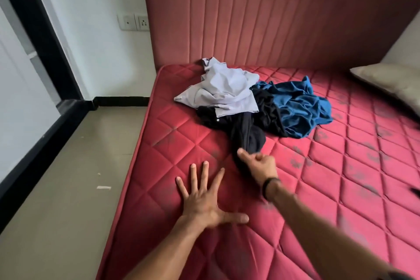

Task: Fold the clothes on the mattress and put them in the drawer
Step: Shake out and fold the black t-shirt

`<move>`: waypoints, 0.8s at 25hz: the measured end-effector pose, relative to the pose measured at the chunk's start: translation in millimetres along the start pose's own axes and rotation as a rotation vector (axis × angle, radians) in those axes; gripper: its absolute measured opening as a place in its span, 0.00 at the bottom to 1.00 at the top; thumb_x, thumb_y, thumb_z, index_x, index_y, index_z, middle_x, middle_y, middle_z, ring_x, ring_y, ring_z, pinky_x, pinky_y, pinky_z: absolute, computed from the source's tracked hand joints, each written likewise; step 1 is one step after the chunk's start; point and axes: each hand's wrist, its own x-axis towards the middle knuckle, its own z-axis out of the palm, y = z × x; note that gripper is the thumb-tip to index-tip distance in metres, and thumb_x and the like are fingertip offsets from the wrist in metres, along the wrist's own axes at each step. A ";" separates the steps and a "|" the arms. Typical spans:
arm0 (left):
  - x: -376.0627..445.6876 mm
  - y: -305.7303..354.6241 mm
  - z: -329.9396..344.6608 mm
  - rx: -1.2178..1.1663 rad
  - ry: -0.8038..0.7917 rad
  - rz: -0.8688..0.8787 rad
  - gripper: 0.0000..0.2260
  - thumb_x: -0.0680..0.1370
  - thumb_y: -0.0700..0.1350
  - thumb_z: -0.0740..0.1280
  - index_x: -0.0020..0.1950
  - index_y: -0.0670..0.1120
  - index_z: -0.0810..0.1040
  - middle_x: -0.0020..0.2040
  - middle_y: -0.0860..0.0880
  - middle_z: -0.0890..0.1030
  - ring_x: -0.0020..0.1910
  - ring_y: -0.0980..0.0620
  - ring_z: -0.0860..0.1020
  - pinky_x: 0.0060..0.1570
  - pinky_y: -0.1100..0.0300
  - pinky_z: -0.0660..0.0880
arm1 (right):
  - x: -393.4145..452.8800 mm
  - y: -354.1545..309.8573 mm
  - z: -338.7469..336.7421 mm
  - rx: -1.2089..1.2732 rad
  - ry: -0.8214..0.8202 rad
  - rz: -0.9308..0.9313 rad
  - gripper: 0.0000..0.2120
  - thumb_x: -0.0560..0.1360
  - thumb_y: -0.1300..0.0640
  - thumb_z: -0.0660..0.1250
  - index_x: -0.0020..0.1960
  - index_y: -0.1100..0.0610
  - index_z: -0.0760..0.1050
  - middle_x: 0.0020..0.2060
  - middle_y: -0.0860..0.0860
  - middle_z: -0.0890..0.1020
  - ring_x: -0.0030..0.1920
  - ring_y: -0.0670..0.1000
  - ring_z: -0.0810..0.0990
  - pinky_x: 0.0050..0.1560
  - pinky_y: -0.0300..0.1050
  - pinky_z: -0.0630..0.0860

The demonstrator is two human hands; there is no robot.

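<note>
**Your two bare arms, one banded wrist**

Both your forearms are bare, with no sleeves showing anywhere along them. Your right hand has a thin black band circling the wrist just behind it. Your left hand wears nothing: no ring, no glove, no watch. Fingernails are short and unpainted.

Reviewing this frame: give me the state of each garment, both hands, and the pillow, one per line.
Light grey shirt: crumpled, unfolded, lying partly over the black garment.
Black garment: unfolded, near end gripped by the right hand.
Blue garment: crumpled, unfolded, untouched.
Right hand: fingers curled round the black garment.
Left hand: fingers spread, flat on the mattress.
Pillow: lying at the mattress's far right corner.
</note>
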 end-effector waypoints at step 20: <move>-275.6 51.3 -13.3 -0.711 0.158 0.057 0.10 0.70 0.42 0.71 0.50 0.47 0.80 0.39 0.53 0.79 0.38 0.56 0.76 0.43 0.57 0.74 | -330.6 25.9 -128.4 -0.408 -0.376 0.034 0.12 0.75 0.44 0.74 0.48 0.53 0.78 0.37 0.50 0.84 0.37 0.49 0.81 0.41 0.47 0.81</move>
